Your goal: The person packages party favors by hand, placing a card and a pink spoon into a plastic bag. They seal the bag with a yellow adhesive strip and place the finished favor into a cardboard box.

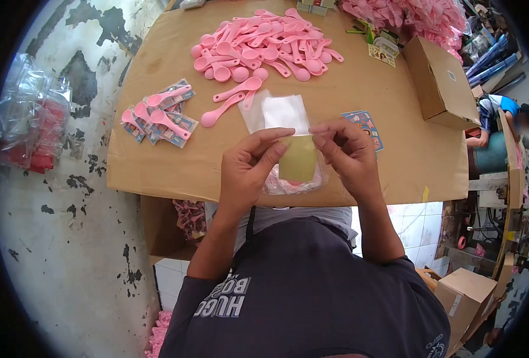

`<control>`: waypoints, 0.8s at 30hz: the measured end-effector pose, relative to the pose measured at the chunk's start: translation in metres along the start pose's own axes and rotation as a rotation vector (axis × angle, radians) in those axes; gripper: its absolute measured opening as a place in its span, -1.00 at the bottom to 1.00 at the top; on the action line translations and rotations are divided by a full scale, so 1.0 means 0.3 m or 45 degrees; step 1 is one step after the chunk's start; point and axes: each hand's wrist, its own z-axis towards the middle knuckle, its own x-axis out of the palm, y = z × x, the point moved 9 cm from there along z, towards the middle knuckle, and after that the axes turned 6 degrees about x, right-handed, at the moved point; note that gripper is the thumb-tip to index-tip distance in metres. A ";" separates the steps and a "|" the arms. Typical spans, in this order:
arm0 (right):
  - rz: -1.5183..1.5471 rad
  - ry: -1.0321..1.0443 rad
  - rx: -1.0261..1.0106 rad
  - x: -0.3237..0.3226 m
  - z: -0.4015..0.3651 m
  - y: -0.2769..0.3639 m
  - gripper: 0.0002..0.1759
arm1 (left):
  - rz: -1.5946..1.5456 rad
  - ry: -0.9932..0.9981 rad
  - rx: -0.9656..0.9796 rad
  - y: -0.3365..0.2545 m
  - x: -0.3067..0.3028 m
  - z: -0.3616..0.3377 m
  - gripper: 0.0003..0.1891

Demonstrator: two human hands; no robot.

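My left hand [247, 168] and my right hand [350, 156] are close together over the near part of the table. Each pinches an upper corner of a small yellow-green square sheet [298, 160]; its exact kind I cannot make out. Beneath it lies clear plastic with something pink [294, 186] showing through. Just beyond my fingers are white and clear plastic bags [285, 111]. Two loose pink spoons [219, 112] lie to their left. A blue printed card [366, 126] is partly hidden behind my right hand.
Pink measuring spoons [264, 45] are heaped at the table's far side. Packed spoons with cards [162, 113] lie at left. A cardboard box [440, 83] stands at right, near a small tray [386, 46]. Another person [496, 113] is beyond the right edge.
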 end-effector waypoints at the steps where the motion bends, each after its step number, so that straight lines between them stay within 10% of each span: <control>1: 0.005 0.000 0.002 -0.010 0.004 0.000 -0.87 | -0.004 -0.006 -0.014 0.001 0.002 0.000 -0.78; 13: -0.143 0.163 -0.222 -0.002 -0.033 0.072 -0.90 | 0.029 0.099 0.096 0.025 0.006 -0.001 -0.86; 24: -0.237 -0.024 -0.130 0.053 -0.026 0.033 -0.48 | 0.065 0.250 0.018 0.007 -0.049 -0.019 -0.60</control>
